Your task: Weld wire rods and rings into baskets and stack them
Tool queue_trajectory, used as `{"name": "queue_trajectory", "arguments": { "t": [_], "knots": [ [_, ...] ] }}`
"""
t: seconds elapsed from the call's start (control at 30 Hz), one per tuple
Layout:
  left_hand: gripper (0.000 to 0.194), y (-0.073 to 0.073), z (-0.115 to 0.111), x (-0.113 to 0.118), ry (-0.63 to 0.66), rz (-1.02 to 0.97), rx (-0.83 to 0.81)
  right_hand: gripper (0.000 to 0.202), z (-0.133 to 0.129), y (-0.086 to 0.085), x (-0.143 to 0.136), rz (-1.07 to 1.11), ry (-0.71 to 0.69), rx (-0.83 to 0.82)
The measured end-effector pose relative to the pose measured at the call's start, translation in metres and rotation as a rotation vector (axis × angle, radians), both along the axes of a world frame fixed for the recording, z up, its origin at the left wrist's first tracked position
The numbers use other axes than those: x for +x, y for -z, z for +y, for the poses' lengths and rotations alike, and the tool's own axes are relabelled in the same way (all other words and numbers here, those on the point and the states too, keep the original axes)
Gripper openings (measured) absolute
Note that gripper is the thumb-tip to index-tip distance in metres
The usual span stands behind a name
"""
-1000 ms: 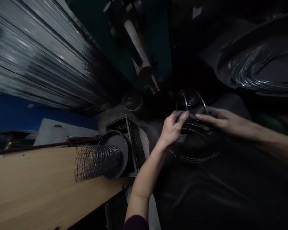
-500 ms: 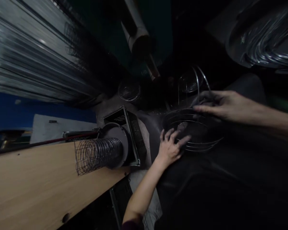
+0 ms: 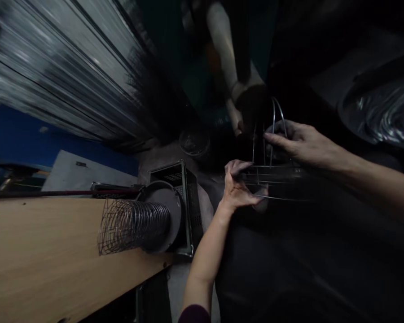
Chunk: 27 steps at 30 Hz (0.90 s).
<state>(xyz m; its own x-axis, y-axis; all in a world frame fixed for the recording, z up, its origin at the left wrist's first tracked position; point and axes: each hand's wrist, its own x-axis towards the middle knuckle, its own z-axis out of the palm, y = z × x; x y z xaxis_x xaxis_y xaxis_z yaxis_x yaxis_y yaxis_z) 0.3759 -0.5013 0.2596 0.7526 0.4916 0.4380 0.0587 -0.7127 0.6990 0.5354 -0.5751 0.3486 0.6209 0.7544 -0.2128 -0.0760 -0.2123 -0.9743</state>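
Wire rings extend from between the fingers of my left hand, which grips their near-left edge. Thin curved wires rise above them. My right hand is closed on these upright wires, with thumb and fingers pinched round them. Darkness and blur hide the far side of the rings, and whether rings and upright wires form one piece cannot be made out. The dark cloth over the person's lap lies below both hands.
A stack of wire grids lies against a round grey disc by a dark crate. A wooden board spans the lower left. Coiled wire sits at right; long metal wires fill the upper left.
My left hand has gone from spread fingers beside the rings to gripping them. The rings now appear more edge-on. My right hand still holds the upright wires, and the view has shifted.
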Motion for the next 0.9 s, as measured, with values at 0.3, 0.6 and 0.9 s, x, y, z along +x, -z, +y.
{"name": "queue_trajectory", "arguments": {
  "t": [0.3, 0.6, 0.9],
  "knots": [
    [0.069, -0.003, 0.040, 0.026, -0.027, -0.141, -0.050, 0.030, 0.040, -0.009, 0.020, 0.076, 0.023, 0.058],
    [0.071, -0.002, 0.061, 0.035, -0.024, -0.220, -0.113, 0.039, 0.061, -0.036, 0.014, 0.064, 0.029, 0.028],
    [0.083, -0.016, 0.077, 0.038, -0.019, -0.157, -0.193, 0.044, 0.084, 0.011, 0.044, -0.107, -0.031, 0.113]
  ]
}}
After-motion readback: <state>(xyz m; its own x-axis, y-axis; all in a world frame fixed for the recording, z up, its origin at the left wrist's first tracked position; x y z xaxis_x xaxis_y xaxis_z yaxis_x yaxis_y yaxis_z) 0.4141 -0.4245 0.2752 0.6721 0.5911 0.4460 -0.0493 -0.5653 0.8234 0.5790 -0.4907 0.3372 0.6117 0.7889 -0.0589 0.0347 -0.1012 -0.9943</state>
